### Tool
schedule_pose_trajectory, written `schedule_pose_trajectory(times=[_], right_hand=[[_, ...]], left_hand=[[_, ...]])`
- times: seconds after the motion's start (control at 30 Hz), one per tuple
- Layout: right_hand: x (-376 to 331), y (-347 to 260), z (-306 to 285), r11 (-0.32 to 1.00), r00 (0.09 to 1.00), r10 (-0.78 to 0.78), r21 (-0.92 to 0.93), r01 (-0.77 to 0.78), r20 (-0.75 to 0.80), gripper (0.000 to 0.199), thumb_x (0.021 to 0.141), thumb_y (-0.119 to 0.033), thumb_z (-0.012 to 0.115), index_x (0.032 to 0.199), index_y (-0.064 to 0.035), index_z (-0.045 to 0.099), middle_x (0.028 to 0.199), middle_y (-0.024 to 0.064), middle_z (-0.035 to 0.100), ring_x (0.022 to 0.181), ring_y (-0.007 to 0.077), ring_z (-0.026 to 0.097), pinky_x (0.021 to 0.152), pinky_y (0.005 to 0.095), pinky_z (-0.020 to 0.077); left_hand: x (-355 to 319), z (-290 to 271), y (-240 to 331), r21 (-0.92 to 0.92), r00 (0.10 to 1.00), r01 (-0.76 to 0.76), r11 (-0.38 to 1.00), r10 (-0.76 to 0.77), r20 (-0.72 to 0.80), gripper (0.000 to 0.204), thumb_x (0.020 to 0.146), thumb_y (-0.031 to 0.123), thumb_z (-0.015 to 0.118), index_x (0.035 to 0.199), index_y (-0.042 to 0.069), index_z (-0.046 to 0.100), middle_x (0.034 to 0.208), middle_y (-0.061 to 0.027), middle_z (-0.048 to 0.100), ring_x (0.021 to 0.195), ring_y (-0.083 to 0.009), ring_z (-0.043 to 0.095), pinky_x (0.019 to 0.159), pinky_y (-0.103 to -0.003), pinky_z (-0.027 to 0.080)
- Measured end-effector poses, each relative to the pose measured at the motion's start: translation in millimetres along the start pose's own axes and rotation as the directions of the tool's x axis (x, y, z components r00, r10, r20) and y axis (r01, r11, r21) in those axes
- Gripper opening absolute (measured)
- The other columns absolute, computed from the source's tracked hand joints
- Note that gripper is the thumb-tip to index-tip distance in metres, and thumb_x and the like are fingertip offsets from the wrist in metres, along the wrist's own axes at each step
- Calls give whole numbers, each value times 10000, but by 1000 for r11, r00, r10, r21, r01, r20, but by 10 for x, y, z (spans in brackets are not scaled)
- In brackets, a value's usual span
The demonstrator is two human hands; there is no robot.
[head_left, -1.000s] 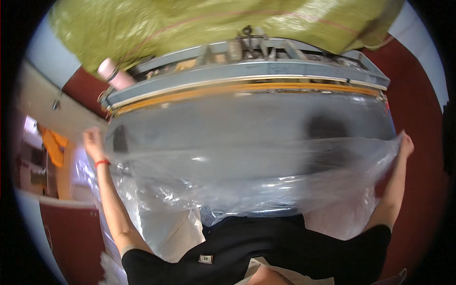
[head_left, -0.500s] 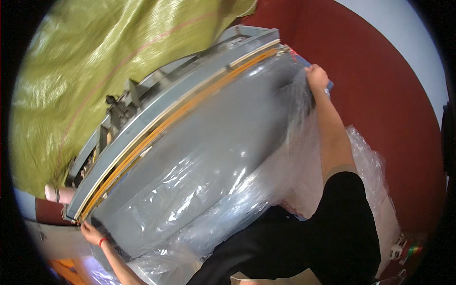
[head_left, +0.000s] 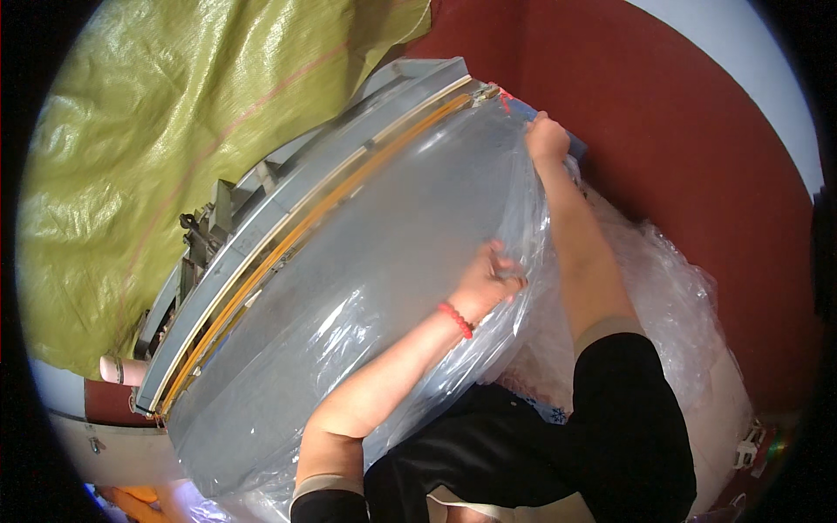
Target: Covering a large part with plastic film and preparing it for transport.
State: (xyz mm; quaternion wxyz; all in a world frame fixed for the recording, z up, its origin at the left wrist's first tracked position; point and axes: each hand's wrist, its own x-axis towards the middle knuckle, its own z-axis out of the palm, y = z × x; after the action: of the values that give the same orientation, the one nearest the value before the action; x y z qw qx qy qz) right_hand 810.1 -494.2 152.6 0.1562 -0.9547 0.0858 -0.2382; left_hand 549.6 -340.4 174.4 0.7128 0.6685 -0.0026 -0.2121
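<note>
A clear plastic sheet [head_left: 349, 322] lies over the broad grey surface of a long machine with a grey metal frame [head_left: 288, 179]. Its folds gather along the right side. At the far right corner of the machine, my right hand [head_left: 547, 139] is closed on the bunched edge of the sheet. My left hand [head_left: 486, 283], with a red bead bracelet [head_left: 456, 321] on the wrist, is over the sheet's right part beside the folds. Its fingers are apart and slightly blurred; whether they touch the film I cannot tell.
An orange strip [head_left: 327, 199] runs along the frame's near side. Behind hangs a yellow-green woven tarp [head_left: 192, 131]. More crumpled clear plastic [head_left: 663, 279] lies at the right before a dark red wall [head_left: 680, 139]. A pink roll [head_left: 122, 370] sticks out at the machine's left end.
My left hand has left the machine's near left corner and moved right and up over the sheet. My right hand still grips the film; the view has shifted a little.
</note>
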Motion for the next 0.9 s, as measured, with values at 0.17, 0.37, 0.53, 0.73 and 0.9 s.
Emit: schedule_pose_trajectory(times=[0.17, 0.37, 0.53, 0.73, 0.9], right_hand=[[30, -22, 79, 994, 999, -45, -98, 46, 18, 245, 807, -277, 506, 878, -47, 551, 808, 145, 618, 776, 301, 606, 679, 417, 478], [70, 128, -48, 993, 998, -38, -109, 43, 51, 283, 800, -332, 496, 958, -101, 539, 907, 136, 609, 857, 324, 584, 700, 436, 471], [-64, -158, -75, 989, 992, -40, -137, 57, 123, 339, 806, -370, 475, 1042, -132, 530, 1003, 150, 577, 943, 348, 542, 754, 457, 438], [256, 293, 243, 980, 989, -121, -150, 133, 89, 334, 832, -396, 416, 1010, -132, 516, 948, 159, 585, 880, 384, 545, 681, 494, 434], [243, 230, 309, 973, 988, -111, -190, 130, 111, 330, 842, -394, 405, 998, -128, 524, 942, 139, 590, 871, 363, 553, 685, 464, 439]], left_hand=[[-796, -254, 84, -235, 817, -149, 961, 253, 518, 232, 779, 85, 567, 999, 11, 548, 835, -84, 601, 896, -237, 545, 765, -318, 415], [-2924, -1116, -93, -332, 584, -805, 491, 555, -592, 183, 701, 181, 564, 864, 101, 590, 788, -47, 599, 910, -249, 536, 877, -472, 355], [-4134, -1670, -607, 114, 84, -910, 399, 446, -891, 766, 696, 34, 582, 1338, 251, 226, 633, 68, 398, 564, -38, 406, 796, -307, 420], [-4705, -1678, -1631, -117, 1, -550, 827, -139, -990, 359, 780, 18, 547, 1121, 97, 471, 717, 30, 501, 570, -21, 447, 455, -126, 356], [-4742, -1379, -1816, -221, -92, -443, 869, -290, -953, 179, 771, 46, 563, 935, 73, 498, 708, 4, 527, 578, -52, 474, 452, -182, 367]])
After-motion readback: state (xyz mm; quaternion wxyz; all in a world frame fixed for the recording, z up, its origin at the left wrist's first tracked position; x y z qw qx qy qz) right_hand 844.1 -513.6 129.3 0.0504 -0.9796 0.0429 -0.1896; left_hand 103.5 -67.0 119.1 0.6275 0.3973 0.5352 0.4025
